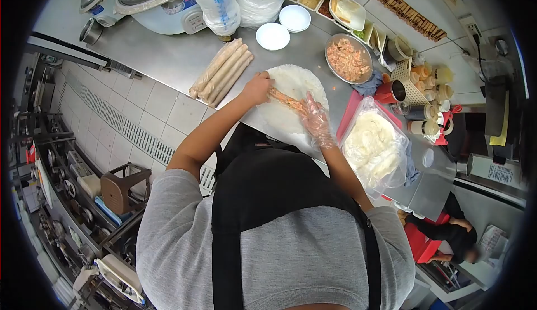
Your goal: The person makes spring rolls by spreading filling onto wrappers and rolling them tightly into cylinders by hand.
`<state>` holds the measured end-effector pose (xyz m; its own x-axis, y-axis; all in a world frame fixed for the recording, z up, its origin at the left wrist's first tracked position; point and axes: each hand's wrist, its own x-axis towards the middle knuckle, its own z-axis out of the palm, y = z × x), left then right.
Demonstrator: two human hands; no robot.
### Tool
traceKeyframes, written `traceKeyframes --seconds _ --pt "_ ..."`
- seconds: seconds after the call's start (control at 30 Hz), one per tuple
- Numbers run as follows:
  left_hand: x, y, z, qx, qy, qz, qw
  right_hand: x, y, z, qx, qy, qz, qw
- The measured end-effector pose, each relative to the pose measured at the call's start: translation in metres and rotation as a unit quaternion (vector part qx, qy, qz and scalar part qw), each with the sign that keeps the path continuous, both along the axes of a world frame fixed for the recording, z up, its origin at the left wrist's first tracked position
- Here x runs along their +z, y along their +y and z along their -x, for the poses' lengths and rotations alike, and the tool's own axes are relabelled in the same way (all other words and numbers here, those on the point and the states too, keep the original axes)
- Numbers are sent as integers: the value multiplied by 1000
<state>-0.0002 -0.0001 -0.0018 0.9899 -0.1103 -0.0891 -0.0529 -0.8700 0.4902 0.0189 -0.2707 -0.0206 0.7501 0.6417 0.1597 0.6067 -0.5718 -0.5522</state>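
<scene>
A thin round white wrapper (307,78) lies flat on the steel counter in front of me. Across it runs a strip of orange-pink minced filling (286,98). My left hand (258,90), bare, is closed at the strip's left end, over the wrapper's edge; what its fingers hold is hidden. On the strip's right end, my right hand (315,117), in a clear plastic glove, has its fingers curled onto the filling. Several long pale rolls (222,71) are stacked to the left. A metal bowl (367,77) of the same filling stands behind, to the right.
White dough-like sheets (372,142) in plastic lie right of the wrapper on a pink board (348,114). Two white dishes (273,36) (295,18), plastic bags (215,5) and a large cooker (162,13) stand behind. Bottles (443,92) fill the right side. Another person (442,229) sits lower right.
</scene>
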Motion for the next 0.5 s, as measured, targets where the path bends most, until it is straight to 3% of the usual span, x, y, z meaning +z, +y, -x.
traceKeyframes --seconds 0.07,0.2,0.3,0.4,0.47,0.5 --pt "-1 1 0 1 -1 3 1000 6 -5 4 -46 52 45 997" --pt "2 1 0 -5 4 -2 1000 2 -20 3 -30 24 11 999" --pt "2 1 0 -2 -6 8 1000 16 -18 8 -98 99 50 989" --pt "4 -1 4 -3 3 8 1000 26 -17 19 -163 -44 -45 985" --pt "4 -10 4 1 -10 -45 999 32 -18 21 -172 106 4 979" --pt "9 -17 5 -1 -12 -43 999 29 -19 20 -174 104 5 979"
